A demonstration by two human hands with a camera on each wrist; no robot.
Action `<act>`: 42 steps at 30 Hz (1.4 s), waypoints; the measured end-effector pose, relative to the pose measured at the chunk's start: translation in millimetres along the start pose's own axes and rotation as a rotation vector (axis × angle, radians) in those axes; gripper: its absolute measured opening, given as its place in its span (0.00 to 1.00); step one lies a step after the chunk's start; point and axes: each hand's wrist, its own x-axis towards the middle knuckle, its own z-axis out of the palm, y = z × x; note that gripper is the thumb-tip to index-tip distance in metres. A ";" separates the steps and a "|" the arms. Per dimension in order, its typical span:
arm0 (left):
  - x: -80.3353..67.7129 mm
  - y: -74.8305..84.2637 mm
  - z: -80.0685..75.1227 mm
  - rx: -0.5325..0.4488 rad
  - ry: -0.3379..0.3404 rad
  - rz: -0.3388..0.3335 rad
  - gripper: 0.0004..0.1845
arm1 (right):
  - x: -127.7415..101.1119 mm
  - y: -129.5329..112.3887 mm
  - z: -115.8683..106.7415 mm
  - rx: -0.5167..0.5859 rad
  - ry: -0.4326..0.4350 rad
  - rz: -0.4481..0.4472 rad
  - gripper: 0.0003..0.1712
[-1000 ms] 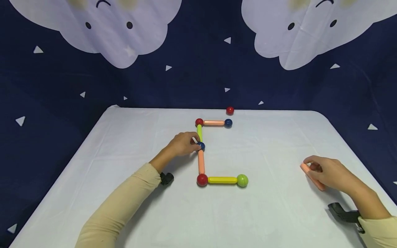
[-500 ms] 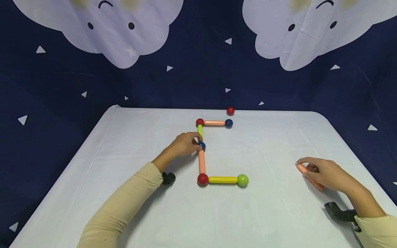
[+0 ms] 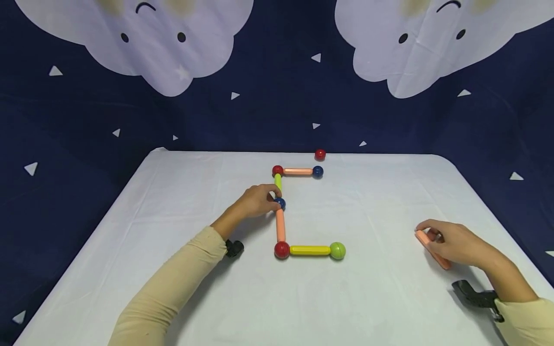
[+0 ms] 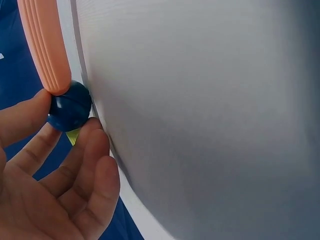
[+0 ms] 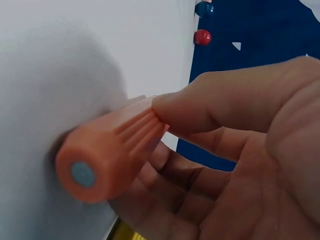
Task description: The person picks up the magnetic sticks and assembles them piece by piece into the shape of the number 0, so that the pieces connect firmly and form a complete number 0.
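My left hand (image 3: 258,200) pinches a dark blue ball (image 4: 72,107) between thumb and fingers. That ball joins a lime green rod (image 3: 278,184) on its far side and an orange rod (image 3: 281,226) on its near side. A red ball (image 3: 282,250) ends the orange rod; from it a yellow rod (image 3: 309,250) runs right to a lime green ball (image 3: 337,251). Off to the right, my right hand (image 3: 459,243) pinches a loose orange rod (image 5: 107,155), whose near end shows a grey metal disc. Whether this rod touches the table cannot be told.
At the far end of the joined pieces, a red ball (image 3: 278,171), an orange rod (image 3: 298,171) and a blue ball (image 3: 318,172) form a row. Behind them sits a separate red ball (image 3: 320,154) by the far edge of the white-covered table (image 3: 368,307). A dark blue cloth (image 3: 277,115) hangs behind.
My right hand has shifted slightly left with the loose orange rod. The left hand keeps its hold on the blue ball, and the joined pieces stay where they were.
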 end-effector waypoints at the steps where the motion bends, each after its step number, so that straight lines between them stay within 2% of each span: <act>1: 0.0 -0.3 0.2 -0.002 0.000 -0.003 0.17 | 0.3 -0.2 0.2 0.003 0.002 -0.007 0.23; 11: 0.7 -2.1 0.3 -0.001 -0.004 -0.003 0.17 | 11.0 -11.0 0.9 0.053 0.014 -0.039 0.23; 20: 1.2 -3.3 1.1 -0.023 -0.011 -0.006 0.17 | 36.2 -45.0 -1.8 0.168 0.040 -0.102 0.23; 29: 0.3 -2.5 1.3 -0.022 -0.019 -0.001 0.18 | 64.1 -89.4 -0.7 0.371 0.069 -0.172 0.25; 38: 0.3 -2.0 0.3 -0.032 -0.025 0.003 0.18 | 83.7 -127.2 9.3 0.556 0.041 -0.217 0.27; 42: 0.4 -1.6 0.8 -0.036 -0.025 -0.001 0.18 | 89.6 -140.4 14.5 0.647 0.026 -0.211 0.27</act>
